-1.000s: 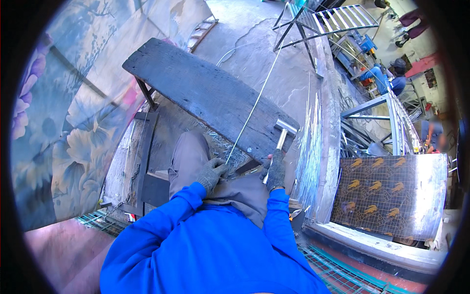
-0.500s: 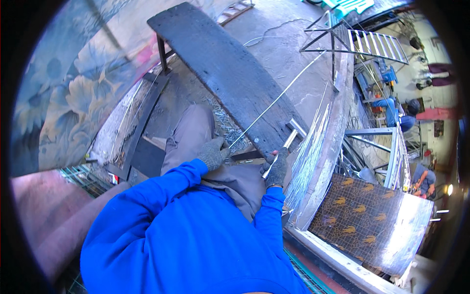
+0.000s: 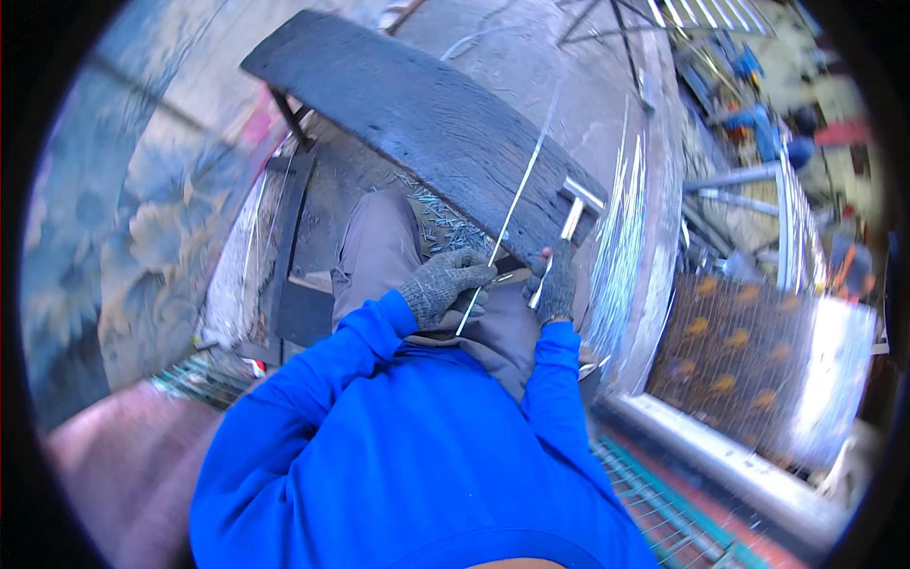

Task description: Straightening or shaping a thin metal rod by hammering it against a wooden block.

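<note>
My left hand (image 3: 445, 284), in a grey knit glove, is closed on a long thin metal rod (image 3: 519, 194). The rod slants from my lap up across the near end of a dark wooden bench (image 3: 408, 104). My right hand (image 3: 559, 286), gloved too, grips the metal handle of a hammer (image 3: 572, 220). The hammer's head lies over the bench's near right end. A small short piece shows beside my left fingertips; I cannot make out what it is. Under the bench, many short cut metal pieces (image 3: 441, 220) are scattered on the floor.
A bundle of long thin rods (image 3: 621, 242) lies to the right of the bench. Beyond it are a patterned brown sheet (image 3: 735, 356) and a metal frame (image 3: 785, 223). At the left hangs a floral cloth (image 3: 142, 218). People work blurred at the far right.
The rod has come toward me, its near end now below my left hand over my lap. My left hand has shifted right, closer to the hammer. The whole view has turned somewhat.
</note>
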Action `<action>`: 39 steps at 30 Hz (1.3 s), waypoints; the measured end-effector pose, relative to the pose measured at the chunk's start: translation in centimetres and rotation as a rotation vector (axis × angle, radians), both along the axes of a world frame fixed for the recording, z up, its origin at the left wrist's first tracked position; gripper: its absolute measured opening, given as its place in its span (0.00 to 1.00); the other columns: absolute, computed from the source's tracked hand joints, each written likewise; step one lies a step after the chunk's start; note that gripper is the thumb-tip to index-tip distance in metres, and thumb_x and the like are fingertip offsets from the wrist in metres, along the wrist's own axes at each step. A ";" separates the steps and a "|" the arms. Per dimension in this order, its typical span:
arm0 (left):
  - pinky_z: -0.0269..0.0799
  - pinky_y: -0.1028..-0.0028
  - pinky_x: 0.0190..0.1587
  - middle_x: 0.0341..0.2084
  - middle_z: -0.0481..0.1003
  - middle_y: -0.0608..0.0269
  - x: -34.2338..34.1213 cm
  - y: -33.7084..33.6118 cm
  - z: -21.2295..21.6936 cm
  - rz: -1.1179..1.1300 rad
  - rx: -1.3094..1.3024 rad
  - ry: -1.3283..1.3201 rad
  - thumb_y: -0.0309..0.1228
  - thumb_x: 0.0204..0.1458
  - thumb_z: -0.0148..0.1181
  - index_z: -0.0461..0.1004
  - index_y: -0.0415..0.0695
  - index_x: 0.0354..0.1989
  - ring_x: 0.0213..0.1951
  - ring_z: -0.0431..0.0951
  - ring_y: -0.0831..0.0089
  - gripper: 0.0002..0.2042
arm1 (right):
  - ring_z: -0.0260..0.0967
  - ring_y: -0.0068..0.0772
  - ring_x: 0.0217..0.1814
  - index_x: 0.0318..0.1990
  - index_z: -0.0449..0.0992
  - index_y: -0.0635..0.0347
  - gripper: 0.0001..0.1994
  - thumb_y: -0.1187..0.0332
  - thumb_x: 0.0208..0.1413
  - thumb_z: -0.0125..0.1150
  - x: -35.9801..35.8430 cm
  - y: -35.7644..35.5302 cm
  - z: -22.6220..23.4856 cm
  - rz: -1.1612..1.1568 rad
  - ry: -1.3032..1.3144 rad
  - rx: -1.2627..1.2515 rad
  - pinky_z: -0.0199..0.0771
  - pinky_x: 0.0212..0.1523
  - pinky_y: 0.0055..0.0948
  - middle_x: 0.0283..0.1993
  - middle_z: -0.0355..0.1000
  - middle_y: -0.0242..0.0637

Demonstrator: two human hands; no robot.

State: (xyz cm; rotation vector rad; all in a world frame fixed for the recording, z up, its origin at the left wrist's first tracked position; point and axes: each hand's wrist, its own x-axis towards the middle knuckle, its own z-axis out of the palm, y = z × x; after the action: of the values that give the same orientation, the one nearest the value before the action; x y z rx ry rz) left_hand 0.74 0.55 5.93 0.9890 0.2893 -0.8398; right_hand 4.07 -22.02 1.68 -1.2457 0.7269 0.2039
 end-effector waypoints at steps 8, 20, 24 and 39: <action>0.78 0.74 0.39 0.39 0.78 0.59 1.4 -1.9 3.4 0.047 -0.243 0.091 0.30 0.60 0.55 0.72 0.38 0.51 0.37 0.80 0.72 0.13 | 0.55 0.23 0.10 0.34 0.69 0.54 0.21 0.44 0.63 0.51 0.6 -0.6 -0.8 -0.052 -0.022 -0.003 0.54 0.10 0.27 0.17 0.62 0.28; 0.80 0.69 0.32 0.32 0.77 0.60 1.2 -1.5 4.3 0.082 -0.268 0.204 0.30 0.61 0.55 0.71 0.38 0.48 0.29 0.78 0.72 0.11 | 0.59 0.22 0.13 0.32 0.71 0.54 0.21 0.44 0.61 0.54 0.3 -0.3 -0.3 -0.037 -0.004 0.013 0.58 0.12 0.27 0.18 0.65 0.28; 0.79 0.69 0.32 0.30 0.75 0.63 0.8 -1.7 3.3 0.075 -0.242 0.179 0.30 0.60 0.55 0.72 0.39 0.47 0.27 0.76 0.74 0.10 | 0.60 0.23 0.13 0.32 0.71 0.55 0.22 0.44 0.62 0.53 0.5 -0.5 -0.4 -0.025 0.014 -0.064 0.59 0.12 0.28 0.18 0.65 0.29; 0.71 0.74 0.34 0.27 0.75 0.63 -2.2 1.8 -6.9 -0.298 0.490 -0.315 0.37 0.61 0.54 0.73 0.41 0.45 0.29 0.74 0.75 0.13 | 0.55 0.24 0.08 0.36 0.69 0.54 0.22 0.43 0.63 0.50 0.6 -0.5 -1.0 -0.020 -0.008 -0.014 0.56 0.06 0.29 0.16 0.61 0.28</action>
State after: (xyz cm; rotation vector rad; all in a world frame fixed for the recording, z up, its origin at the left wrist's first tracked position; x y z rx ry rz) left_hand -1.41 2.33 -0.93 1.6327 0.0738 -0.8839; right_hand 4.65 -22.51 0.71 -1.2509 0.7353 0.1777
